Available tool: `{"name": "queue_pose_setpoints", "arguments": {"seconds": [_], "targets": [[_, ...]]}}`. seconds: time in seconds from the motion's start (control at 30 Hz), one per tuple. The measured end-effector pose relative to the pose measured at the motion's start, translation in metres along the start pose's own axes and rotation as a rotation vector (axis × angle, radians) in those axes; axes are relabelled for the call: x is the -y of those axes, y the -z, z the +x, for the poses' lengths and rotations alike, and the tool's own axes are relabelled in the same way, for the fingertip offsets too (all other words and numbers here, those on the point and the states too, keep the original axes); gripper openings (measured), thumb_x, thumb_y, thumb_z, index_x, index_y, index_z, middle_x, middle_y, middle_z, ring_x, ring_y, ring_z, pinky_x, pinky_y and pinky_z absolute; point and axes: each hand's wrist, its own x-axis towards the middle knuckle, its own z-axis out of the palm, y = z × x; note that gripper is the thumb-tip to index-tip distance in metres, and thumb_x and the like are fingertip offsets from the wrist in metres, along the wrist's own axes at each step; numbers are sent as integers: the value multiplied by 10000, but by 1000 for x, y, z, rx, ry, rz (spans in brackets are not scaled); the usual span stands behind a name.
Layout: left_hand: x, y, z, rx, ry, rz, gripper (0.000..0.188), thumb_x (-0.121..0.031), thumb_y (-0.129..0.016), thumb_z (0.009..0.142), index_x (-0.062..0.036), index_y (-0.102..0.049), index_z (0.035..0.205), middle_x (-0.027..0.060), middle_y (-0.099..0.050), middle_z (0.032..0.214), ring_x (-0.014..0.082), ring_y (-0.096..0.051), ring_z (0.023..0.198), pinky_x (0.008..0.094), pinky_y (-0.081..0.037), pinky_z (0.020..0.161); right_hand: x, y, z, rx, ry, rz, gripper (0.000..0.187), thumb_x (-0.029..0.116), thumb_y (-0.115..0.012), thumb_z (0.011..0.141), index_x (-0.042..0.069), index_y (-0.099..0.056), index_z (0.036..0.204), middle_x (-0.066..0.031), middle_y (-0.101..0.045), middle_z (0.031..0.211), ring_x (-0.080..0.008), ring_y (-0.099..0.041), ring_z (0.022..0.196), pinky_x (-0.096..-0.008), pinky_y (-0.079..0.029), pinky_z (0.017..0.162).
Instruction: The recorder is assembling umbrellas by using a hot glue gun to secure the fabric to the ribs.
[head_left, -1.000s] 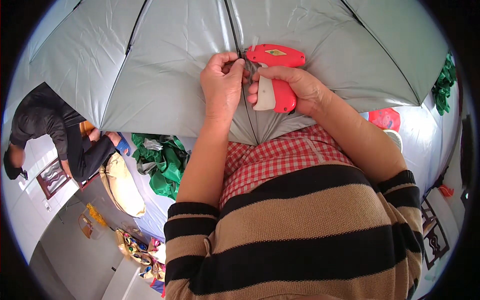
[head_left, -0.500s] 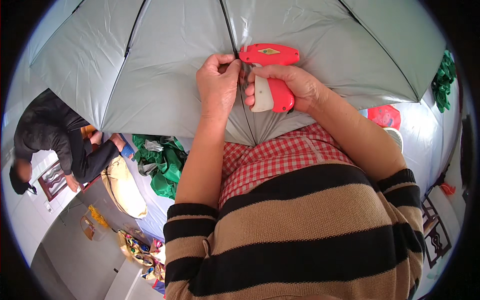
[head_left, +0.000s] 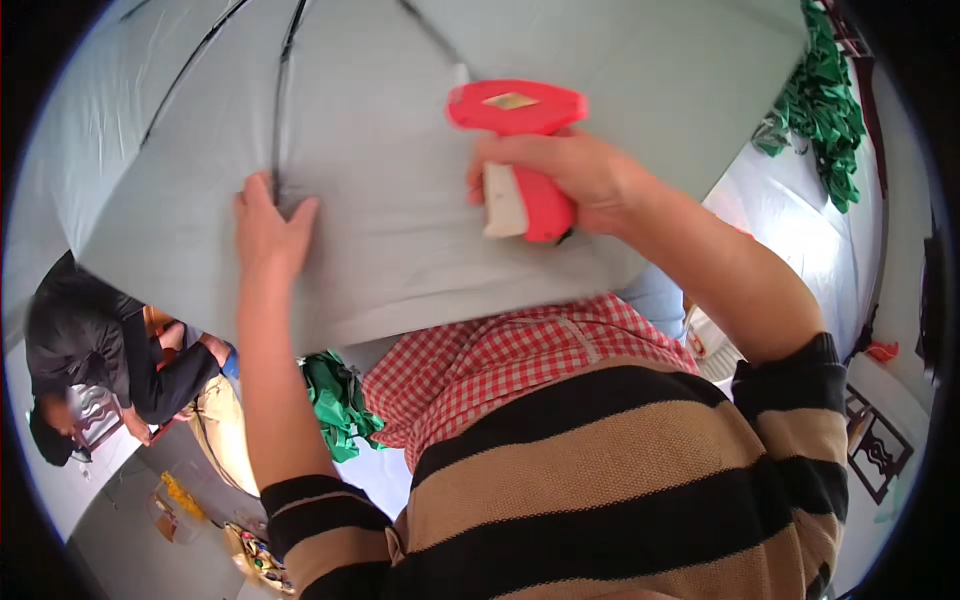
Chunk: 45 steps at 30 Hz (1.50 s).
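Right hand (head_left: 580,180) is wrapped tight around a red tagging gun (head_left: 520,150) at top centre, pressed against the grey umbrella cloth (head_left: 400,200). Left hand (head_left: 265,230) lies open at centre left, fingers flat on the cloth by a dark rib (head_left: 285,90), holding nothing. Green fabric (head_left: 335,400) is bunched below the cloth's edge.

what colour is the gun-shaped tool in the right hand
The tagging gun in the right hand is bright red with a white trigger, seen in the head view.

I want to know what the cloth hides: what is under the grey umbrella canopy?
Under the grey umbrella canopy show a red checked cloth and green fabric. Anything further beneath is covered.
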Motion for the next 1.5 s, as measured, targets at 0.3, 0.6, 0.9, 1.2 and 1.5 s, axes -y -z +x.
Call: {"name": "queue_pose_setpoints", "arguments": {"seconds": [0.3, 0.6, 0.9, 1.2, 1.5], "targets": [[-90, -62, 35, -71, -175, -337, 641, -132, -724, 839, -42, -405, 1388, 264, -516, 1245, 430, -558, 1113, 463, -479, 936, -41, 4, 13, -67, -33, 168, 246, 217, -718, 879, 29, -623, 1006, -116, -683, 893, -239, -697, 840, -384, -583, 748], [-94, -77, 38, -10, -115, -656, 534, 1, -655, 840, -59, -489, 1344, 124, -603, 658, 305, -612, 617, 393, -498, 638, -16, 4, 44, 26, -31, 162, 264, 234, -719, 877, 29, -625, 1014, -146, -693, 905, -264, -701, 788, -384, -582, 717], [-93, -79, 33, 46, -116, -733, 634, 11, -642, 837, -92, -447, 1431, 110, -595, 681, 245, -591, 619, 366, -494, 644, 32, -6, 114, -120, 132, 52, 276, 220, -698, 882, 4, -633, 1040, -145, -698, 906, -255, -709, 804, -376, -594, 698], [-94, -82, 32, 43, -109, -750, 624, 24, -639, 843, -101, -458, 1426, 88, -554, 688, 214, -546, 625, 350, -488, 645, 27, -7, 107, -62, 62, 1, 311, 225, -740, 856, 5, -633, 1047, -158, -697, 953, -256, -717, 842, -383, -605, 739], [-95, -80, 30, 57, -80, -779, 622, 17, -645, 850, -113, -459, 1429, 73, -529, 697, 195, -527, 631, 343, -480, 635, 33, -1, 104, 19, 57, 28, 288, 217, -726, 869, -3, -635, 1032, -164, -705, 903, -271, -724, 807, -387, -609, 726]]}}
